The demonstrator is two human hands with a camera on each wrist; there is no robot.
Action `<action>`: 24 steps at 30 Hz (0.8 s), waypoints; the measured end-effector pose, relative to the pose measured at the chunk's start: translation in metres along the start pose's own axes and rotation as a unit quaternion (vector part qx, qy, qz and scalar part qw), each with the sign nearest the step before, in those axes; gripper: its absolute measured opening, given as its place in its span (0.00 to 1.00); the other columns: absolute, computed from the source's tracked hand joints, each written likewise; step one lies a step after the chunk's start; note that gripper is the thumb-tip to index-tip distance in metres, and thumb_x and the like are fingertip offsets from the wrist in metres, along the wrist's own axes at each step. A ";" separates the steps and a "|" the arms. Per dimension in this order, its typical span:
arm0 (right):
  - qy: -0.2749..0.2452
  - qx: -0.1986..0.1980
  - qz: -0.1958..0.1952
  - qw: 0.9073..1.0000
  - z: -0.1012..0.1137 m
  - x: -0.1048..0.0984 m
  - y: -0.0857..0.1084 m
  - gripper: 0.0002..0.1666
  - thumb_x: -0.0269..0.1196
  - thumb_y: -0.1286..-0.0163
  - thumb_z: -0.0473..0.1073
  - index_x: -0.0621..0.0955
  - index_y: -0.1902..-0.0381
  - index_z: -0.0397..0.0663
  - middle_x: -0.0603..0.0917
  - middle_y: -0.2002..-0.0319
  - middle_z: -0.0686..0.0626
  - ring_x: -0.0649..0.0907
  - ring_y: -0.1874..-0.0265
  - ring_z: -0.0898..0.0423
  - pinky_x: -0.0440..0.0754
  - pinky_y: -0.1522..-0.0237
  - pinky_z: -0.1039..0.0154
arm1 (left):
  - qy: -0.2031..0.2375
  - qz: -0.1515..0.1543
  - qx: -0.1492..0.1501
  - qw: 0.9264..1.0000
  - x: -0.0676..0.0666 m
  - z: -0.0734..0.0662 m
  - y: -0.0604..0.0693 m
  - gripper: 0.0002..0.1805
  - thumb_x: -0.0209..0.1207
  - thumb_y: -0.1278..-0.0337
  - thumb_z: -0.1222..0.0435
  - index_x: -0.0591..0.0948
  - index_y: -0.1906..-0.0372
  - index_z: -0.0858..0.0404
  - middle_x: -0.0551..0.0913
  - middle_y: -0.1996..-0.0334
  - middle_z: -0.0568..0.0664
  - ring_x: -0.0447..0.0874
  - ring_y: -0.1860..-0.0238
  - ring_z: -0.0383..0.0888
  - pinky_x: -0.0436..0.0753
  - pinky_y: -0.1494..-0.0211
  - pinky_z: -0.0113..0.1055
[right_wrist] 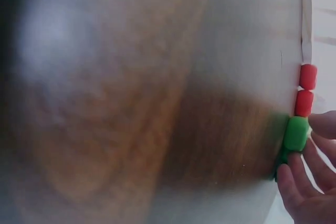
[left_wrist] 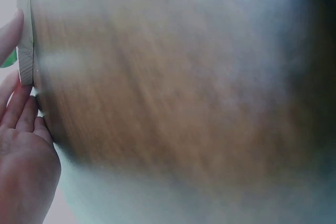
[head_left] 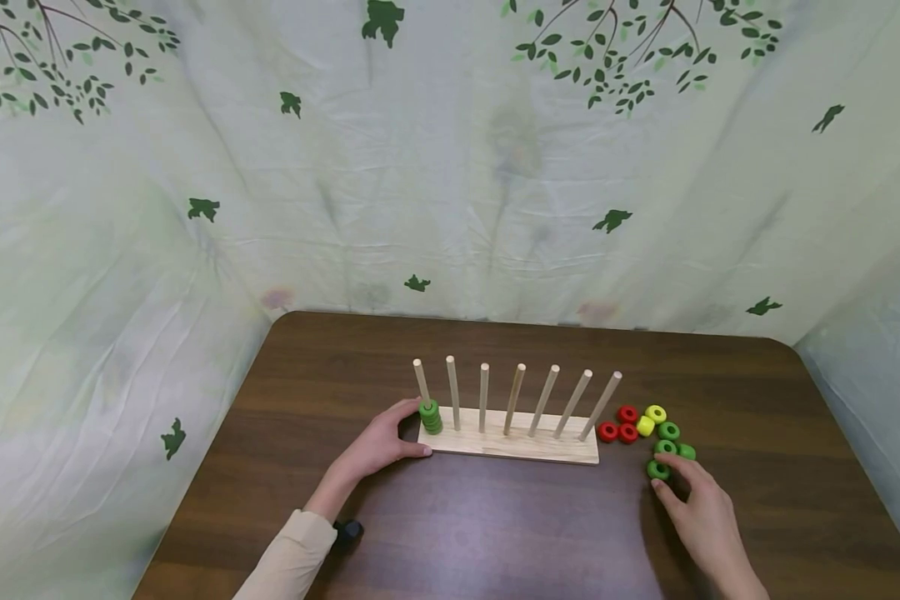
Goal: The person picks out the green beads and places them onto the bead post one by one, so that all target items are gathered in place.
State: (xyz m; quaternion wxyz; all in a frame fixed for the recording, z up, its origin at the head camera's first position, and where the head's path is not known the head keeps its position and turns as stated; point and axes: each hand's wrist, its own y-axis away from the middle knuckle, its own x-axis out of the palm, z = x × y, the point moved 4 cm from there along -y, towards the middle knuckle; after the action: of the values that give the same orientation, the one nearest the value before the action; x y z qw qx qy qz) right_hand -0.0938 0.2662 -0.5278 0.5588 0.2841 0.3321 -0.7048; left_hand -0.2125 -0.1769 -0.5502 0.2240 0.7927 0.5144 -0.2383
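Note:
A pale wooden peg board [head_left: 510, 447] with a row of several upright pegs stands on the table. Green ring beads [head_left: 431, 418] are stacked on its leftmost peg. My left hand [head_left: 377, 443] holds the board's left end, thumb at the front edge and fingers toward the back; the left wrist view shows that hand [left_wrist: 23, 150] at the board's end [left_wrist: 26, 66]. To the right of the board, my right hand [head_left: 701, 510] pinches a green bead [head_left: 657, 471] between thumb and fingers. In the right wrist view a green bead [right_wrist: 296, 134] is by the fingertips.
Beside the board's right end lie three red beads [head_left: 627, 432], two yellow beads [head_left: 646, 427] and several more green beads [head_left: 669, 431]. The brown table [head_left: 345, 358] meets a leaf-printed cloth [head_left: 450, 208] at its back edge.

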 end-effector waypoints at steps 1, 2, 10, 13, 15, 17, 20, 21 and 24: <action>0.002 -0.004 -0.002 1.000 0.000 0.000 -0.001 0.21 0.70 0.40 0.33 0.82 0.48 0.42 0.81 0.49 0.36 0.82 0.54 0.38 0.76 0.57 0.39 | 0.000 0.001 -0.002 1.000 0.000 0.000 0.000 0.45 0.78 0.58 0.59 0.72 0.32 0.63 0.67 0.30 0.57 0.60 0.29 0.55 0.63 0.31 0.52; 0.004 -0.008 -0.003 1.000 -0.001 0.001 -0.001 0.21 0.70 0.41 0.32 0.82 0.48 0.42 0.82 0.50 0.36 0.83 0.55 0.39 0.77 0.57 0.40 | 0.001 0.000 0.000 1.000 0.000 -0.001 0.000 0.45 0.78 0.59 0.59 0.72 0.32 0.64 0.67 0.30 0.57 0.61 0.29 0.55 0.63 0.31 0.52; 0.011 -0.002 0.026 1.000 -0.005 0.002 -0.004 0.22 0.70 0.40 0.33 0.82 0.47 0.41 0.83 0.53 0.37 0.84 0.59 0.42 0.79 0.61 0.43 | 0.000 0.003 -0.012 1.000 0.000 0.000 0.001 0.45 0.78 0.59 0.59 0.72 0.32 0.62 0.67 0.30 0.55 0.60 0.28 0.53 0.62 0.30 0.50; 0.010 0.005 0.039 0.999 -0.005 0.001 -0.005 0.22 0.69 0.40 0.33 0.81 0.46 0.41 0.83 0.53 0.36 0.84 0.58 0.41 0.80 0.61 0.42 | 0.001 0.000 -0.009 1.000 0.000 0.000 0.001 0.45 0.78 0.59 0.59 0.72 0.32 0.62 0.68 0.30 0.55 0.60 0.29 0.53 0.62 0.30 0.50; 0.010 0.008 0.039 0.999 -0.005 0.001 -0.004 0.22 0.69 0.39 0.33 0.81 0.46 0.41 0.83 0.54 0.36 0.84 0.59 0.41 0.80 0.61 0.42 | 0.003 -0.001 -0.007 1.000 0.000 0.000 0.001 0.45 0.78 0.59 0.59 0.72 0.32 0.62 0.68 0.31 0.56 0.61 0.29 0.53 0.62 0.30 0.51; 0.009 0.007 0.033 0.999 -0.003 0.000 -0.003 0.22 0.70 0.39 0.34 0.81 0.46 0.41 0.84 0.55 0.37 0.85 0.60 0.42 0.80 0.61 0.42 | 0.003 -0.001 -0.006 1.000 0.000 -0.001 0.001 0.44 0.78 0.60 0.59 0.73 0.32 0.62 0.68 0.31 0.56 0.61 0.29 0.53 0.62 0.30 0.51; 0.007 0.009 0.022 1.000 0.000 -0.002 -0.003 0.22 0.70 0.39 0.34 0.81 0.46 0.42 0.83 0.53 0.37 0.85 0.59 0.42 0.79 0.60 0.41 | 0.003 0.000 -0.008 1.000 0.000 -0.001 0.001 0.44 0.78 0.59 0.59 0.73 0.32 0.61 0.68 0.31 0.56 0.61 0.29 0.53 0.62 0.30 0.50; 0.005 0.011 0.023 1.000 0.001 -0.003 -0.003 0.22 0.70 0.38 0.35 0.81 0.45 0.41 0.83 0.52 0.36 0.85 0.59 0.41 0.79 0.60 0.41 | 0.004 0.000 -0.009 1.000 0.000 -0.001 0.001 0.44 0.78 0.60 0.59 0.73 0.32 0.61 0.68 0.31 0.56 0.61 0.29 0.53 0.62 0.30 0.50; 0.006 0.007 0.012 1.000 0.007 -0.007 -0.005 0.22 0.70 0.38 0.35 0.82 0.46 0.42 0.82 0.50 0.37 0.85 0.58 0.43 0.81 0.60 0.46 | 0.007 -0.001 -0.010 1.000 0.000 -0.001 0.001 0.44 0.78 0.60 0.60 0.73 0.32 0.61 0.68 0.31 0.56 0.61 0.29 0.53 0.62 0.30 0.50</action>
State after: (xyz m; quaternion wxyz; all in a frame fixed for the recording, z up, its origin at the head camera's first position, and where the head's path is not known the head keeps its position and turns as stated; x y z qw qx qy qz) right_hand -0.0975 0.2656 -0.5173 0.5634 0.2961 0.3269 -0.6986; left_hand -0.2115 -0.1767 -0.5493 0.2284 0.7918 0.5189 -0.2274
